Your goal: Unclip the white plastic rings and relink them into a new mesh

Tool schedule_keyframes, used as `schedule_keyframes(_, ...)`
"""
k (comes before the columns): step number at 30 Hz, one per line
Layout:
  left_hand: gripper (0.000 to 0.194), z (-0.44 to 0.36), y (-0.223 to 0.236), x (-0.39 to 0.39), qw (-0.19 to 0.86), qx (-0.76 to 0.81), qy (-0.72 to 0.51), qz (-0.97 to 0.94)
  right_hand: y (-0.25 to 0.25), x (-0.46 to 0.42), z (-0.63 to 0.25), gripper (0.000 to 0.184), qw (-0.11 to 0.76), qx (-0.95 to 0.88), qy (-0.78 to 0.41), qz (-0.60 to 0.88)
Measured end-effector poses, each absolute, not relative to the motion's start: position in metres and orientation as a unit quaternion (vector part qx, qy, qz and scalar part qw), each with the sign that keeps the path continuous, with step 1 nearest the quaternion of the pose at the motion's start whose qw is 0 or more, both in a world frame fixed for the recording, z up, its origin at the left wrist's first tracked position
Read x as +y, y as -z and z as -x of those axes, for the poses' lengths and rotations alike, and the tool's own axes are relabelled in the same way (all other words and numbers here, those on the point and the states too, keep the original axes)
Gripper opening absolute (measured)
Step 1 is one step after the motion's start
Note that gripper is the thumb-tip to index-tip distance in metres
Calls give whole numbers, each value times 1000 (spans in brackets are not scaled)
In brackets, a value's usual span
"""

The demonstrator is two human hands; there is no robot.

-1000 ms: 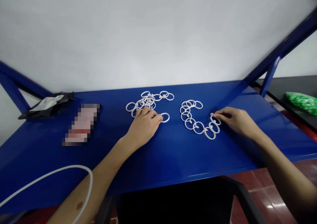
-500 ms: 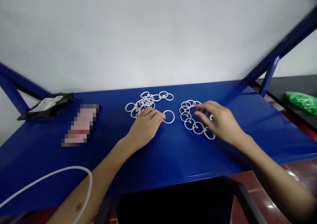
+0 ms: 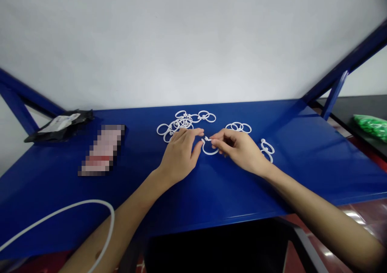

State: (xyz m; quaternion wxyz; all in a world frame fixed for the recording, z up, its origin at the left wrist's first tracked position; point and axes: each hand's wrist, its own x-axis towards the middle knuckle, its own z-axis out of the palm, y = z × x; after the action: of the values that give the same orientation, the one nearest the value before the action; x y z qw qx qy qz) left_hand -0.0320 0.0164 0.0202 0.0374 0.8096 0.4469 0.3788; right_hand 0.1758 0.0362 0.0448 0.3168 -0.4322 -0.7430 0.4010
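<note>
A single white plastic ring (image 3: pixel 209 150) lies on the blue table (image 3: pixel 211 184) between my hands. My left hand (image 3: pixel 180 156) touches its left side with the thumb, the fingers bent. My right hand (image 3: pixel 237 148) pinches its right side at the top. A loose heap of white rings (image 3: pixel 181 123) lies just behind my left hand. A chain of linked white rings (image 3: pixel 242 127) curves behind and to the right of my right hand, its end (image 3: pixel 267 149) showing past the wrist; the middle of it is hidden by the hand.
A pixelated pink packet (image 3: pixel 102 149) lies left of the rings and a black bag with a white label (image 3: pixel 59 124) sits at the far left. A white tube (image 3: pixel 60 212) loops at the lower left. Green items (image 3: pixel 371 126) lie on a black surface at right.
My right hand has left the end of the ring chain and moved left to the single ring, which my left hand has slid out of the heap toward the middle.
</note>
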Motion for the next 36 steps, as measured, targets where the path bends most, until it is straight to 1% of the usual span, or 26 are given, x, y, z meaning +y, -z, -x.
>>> schedule_keyframes(4,12,31,-24,16,154,474,-406,-766,-43,33,-172,25,347,-713,-433,428)
schedule_keyframes(6,11,31,-24,17,185,472,-407,-760,-43,31,-170,26,351,-714,-433,423)
schedule_keyframes(8,11,31,-24,17,190,465,-410,-761,-43,30,-169,25,348,-723,-425,420)
schedule_keyframes(11,11,29,-20,16,167,456,-417,-768,-44,29,-168,23,351,-746,-388,412)
schedule_keyframes(15,13,24,-10,12,119,443,-442,-771,-41,26,-170,15,353,-790,-313,392)
schedule_keyframes(19,15,18,-2,9,67,414,-455,-786,-34,19,-174,17,337,-834,-239,367)
schedule_keyframes(22,13,16,-2,9,51,388,-446,-805,-33,16,-180,16,337,-842,-222,357)
schedule_keyframes(24,11,17,-3,11,31,377,-419,-825,-36,19,-190,15,340,-845,-203,358)
schedule_keyframes(26,19,21,-6,15,-2,391,-375,-841,-39,30,-208,16,342,-845,-157,381)
schedule_keyframes(28,25,28,-7,20,-43,435,-322,-840,-41,48,-235,20,344,-827,-103,432)
schedule_keyframes(30,24,36,-8,26,-84,495,-266,-823,-38,68,-267,25,331,-792,-78,507)
schedule_keyframes(33,23,47,-9,31,-124,561,-186,-797,-29,91,-314,33,286,-730,-117,609)
schedule_keyframes(36,24,51,-10,31,-137,584,-142,-787,-18,99,-344,44,274,-699,-183,635)
